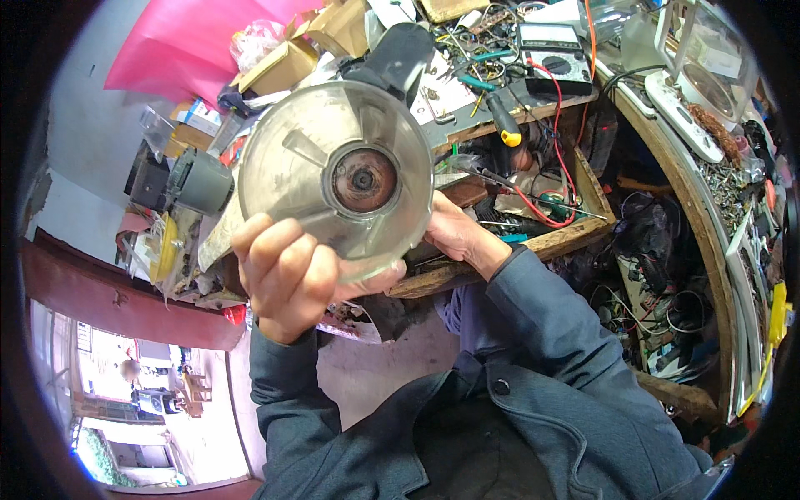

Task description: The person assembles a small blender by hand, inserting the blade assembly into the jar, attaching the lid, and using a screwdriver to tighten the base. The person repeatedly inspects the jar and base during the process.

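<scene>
A clear, round plastic bowl [283, 167], like a food processor's or blender's, is held up above the workbench. A rusty brown ring with a dark hub [362, 177] sits at its centre. My left hand [287, 267] is closed on the bowl's lower left edge, its fingers curled. On the lower right side, my right hand [460, 231] grips the bowl, with its fingertips mostly hidden behind it. A dark cylindrical part [400, 60] shows just beyond the far rim; whether it belongs to the bowl I cannot tell.
An open wooden drawer [533, 245] full of tools lies to the right. Behind it are a screwdriver [503, 119], a multimeter [552, 60] with a red lead, and tangled wires. A grey motor-like housing [200, 181] stands left. A curved bench [696, 179] with loose screws is far right.
</scene>
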### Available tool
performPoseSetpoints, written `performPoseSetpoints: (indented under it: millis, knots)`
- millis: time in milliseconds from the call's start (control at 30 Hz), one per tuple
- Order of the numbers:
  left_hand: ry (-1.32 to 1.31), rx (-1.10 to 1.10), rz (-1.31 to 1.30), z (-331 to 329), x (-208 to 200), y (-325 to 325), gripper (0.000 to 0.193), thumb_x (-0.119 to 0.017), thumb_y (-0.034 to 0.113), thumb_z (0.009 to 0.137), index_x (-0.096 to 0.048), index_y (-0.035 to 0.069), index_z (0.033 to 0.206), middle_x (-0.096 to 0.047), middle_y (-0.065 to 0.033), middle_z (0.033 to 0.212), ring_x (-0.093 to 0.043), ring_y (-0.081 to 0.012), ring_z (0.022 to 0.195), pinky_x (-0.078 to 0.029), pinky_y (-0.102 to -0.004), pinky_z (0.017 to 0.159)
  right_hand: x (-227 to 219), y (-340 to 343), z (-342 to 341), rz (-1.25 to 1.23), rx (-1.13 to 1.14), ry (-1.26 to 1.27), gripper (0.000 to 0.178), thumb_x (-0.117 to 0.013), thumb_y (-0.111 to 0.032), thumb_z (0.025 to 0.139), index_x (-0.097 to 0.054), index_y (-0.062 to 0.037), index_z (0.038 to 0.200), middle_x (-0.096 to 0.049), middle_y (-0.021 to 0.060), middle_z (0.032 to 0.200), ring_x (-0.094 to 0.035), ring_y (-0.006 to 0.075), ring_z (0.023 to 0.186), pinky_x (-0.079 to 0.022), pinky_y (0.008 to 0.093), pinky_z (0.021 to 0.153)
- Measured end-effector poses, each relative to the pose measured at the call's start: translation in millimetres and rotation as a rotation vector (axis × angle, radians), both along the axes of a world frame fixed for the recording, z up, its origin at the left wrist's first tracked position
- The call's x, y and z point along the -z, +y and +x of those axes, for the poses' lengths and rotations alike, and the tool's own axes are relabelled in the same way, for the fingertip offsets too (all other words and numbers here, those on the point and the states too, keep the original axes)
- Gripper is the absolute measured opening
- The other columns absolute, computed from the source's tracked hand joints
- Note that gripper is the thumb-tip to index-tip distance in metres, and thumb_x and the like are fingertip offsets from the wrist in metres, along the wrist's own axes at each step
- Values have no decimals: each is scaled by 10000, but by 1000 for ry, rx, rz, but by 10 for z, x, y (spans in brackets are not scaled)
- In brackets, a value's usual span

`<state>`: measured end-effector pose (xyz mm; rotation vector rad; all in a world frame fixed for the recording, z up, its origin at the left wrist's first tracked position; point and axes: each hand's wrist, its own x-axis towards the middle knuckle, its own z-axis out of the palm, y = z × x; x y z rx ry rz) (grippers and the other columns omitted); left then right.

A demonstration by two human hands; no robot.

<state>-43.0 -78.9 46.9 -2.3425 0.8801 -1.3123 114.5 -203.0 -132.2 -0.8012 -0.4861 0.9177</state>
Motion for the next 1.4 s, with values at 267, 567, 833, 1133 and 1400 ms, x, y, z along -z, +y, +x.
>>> performPoseSetpoints:
  millis: [267,567,833,1133,1400]
  knots:
    - [-252,11,-90,90,-183,-172,474,-961,409,717,-607,103,796,-554,-8,769,-617,-234,737,-508,-418,765,81,99,18,124,-14,-210,332,-793,-65,912,-643,-16,1203,-748,78,1053,-730,171,863,-598,295,724]
    - [-444,-16,-427,-227,-64,-225,283,-780,154,938,-561,24,815,-573,-92,766,-581,-265,730,-513,-394,777,-217,-519,-67,268,251,-319,553,-841,38,787,-616,-17,1290,-723,14,1148,-680,126,1027,-569,313,916]
    - [-574,499,-1630,-234,334,-308,247,-718,251,1020,-637,58,889,-652,0,891,-580,-101,834,-491,-310,812,-1419,-1380,-339,146,266,-579,657,-859,-54,831,-559,25,1410,-685,79,1268,-651,161,1148,-515,326,1025]
    - [-244,661,-2339,-121,1192,-510,268,-650,389,1060,-658,121,1073,-599,43,812,-515,-40,710,-442,-216,641,-2174,-1288,-517,-158,497,-1424,357,-798,-204,831,-696,44,1067,-674,141,932,-676,279,852,-547,407,783]
    - [197,801,-2493,-90,2042,-463,367,-576,471,1068,-662,114,1076,-710,-31,913,-648,-169,877,-517,-364,910,-1993,-715,-445,41,910,-1961,220,-749,-210,783,-654,-12,773,-636,191,832,-666,394,813,-569,461,748]
